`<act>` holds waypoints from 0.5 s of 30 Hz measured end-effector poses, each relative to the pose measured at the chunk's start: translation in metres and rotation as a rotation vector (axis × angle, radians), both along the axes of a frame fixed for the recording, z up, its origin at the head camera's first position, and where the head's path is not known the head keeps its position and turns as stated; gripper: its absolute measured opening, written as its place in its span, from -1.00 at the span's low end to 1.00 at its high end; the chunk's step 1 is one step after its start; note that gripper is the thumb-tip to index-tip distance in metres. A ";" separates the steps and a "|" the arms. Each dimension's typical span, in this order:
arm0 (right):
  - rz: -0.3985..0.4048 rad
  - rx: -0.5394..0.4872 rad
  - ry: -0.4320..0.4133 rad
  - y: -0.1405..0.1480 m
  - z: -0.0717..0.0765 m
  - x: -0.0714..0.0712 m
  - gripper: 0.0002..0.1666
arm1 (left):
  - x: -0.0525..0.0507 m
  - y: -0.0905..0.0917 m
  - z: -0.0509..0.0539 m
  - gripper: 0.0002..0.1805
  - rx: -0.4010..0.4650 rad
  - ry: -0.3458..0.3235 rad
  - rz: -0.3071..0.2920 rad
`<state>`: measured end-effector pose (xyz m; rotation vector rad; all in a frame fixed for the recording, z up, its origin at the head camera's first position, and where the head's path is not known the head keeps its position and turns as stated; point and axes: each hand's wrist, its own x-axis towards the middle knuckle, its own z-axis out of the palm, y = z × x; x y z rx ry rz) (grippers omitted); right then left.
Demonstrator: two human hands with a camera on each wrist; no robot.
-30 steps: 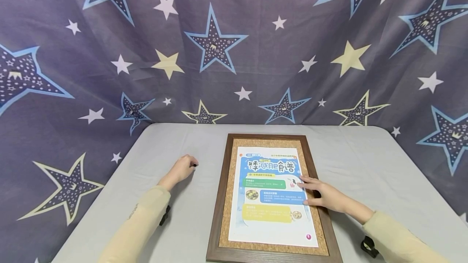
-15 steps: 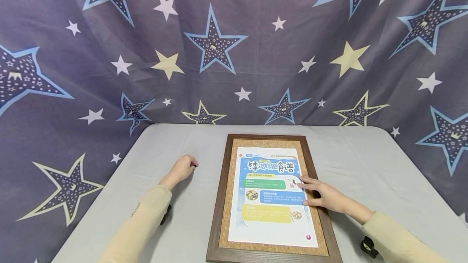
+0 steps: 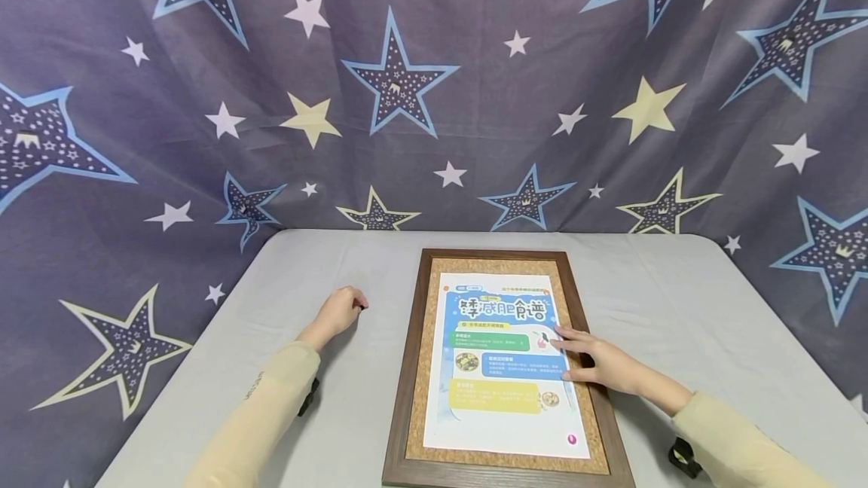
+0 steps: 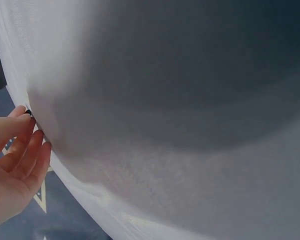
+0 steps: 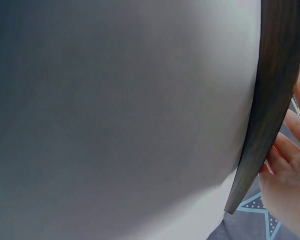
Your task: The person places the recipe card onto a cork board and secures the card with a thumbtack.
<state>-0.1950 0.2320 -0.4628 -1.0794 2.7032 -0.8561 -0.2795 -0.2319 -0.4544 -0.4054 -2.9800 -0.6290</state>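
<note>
A printed poster (image 3: 498, 428) with a blue heading and colored text blocks lies on a cork board (image 3: 415, 428) in a dark brown wooden frame (image 3: 579, 300). My right hand (image 3: 610, 364) rests across the frame's right side, fingertips spread on the poster's right edge. In the right wrist view, that hand (image 5: 287, 175) shows beyond the frame's side. On the left of the board, my left hand (image 3: 337, 312) is at the tabletop. Between its thumb and fingers it pinches a small black object (image 4: 28, 113), mostly hidden, so its kind is unclear.
A pale grey cloth covers the table (image 3: 366, 269) under the board. Behind and beside it hangs a purple-grey curtain (image 3: 434, 36) printed with stars. Black straps, such as the right one (image 3: 683, 458), show under both sleeves.
</note>
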 end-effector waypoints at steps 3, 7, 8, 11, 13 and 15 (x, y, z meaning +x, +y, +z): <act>-0.001 0.002 -0.003 0.000 0.000 0.000 -0.30 | 0.001 -0.001 0.001 -0.86 0.013 -0.026 0.000; 0.003 0.003 -0.003 0.000 -0.001 0.000 -0.30 | 0.002 -0.002 0.002 -0.86 0.036 -0.048 0.002; 0.004 0.004 -0.001 0.000 -0.001 0.000 -0.30 | 0.003 -0.002 0.002 -0.86 0.039 -0.048 -0.004; 0.007 0.004 -0.005 0.000 -0.001 0.000 -0.30 | 0.005 -0.001 0.003 -0.87 0.057 -0.049 -0.009; 0.007 0.002 -0.004 0.000 -0.001 0.000 -0.30 | 0.006 -0.001 0.004 -0.88 0.066 -0.047 -0.015; 0.007 0.002 -0.007 0.000 -0.001 0.000 -0.30 | 0.007 -0.001 0.004 -0.88 0.079 -0.050 -0.014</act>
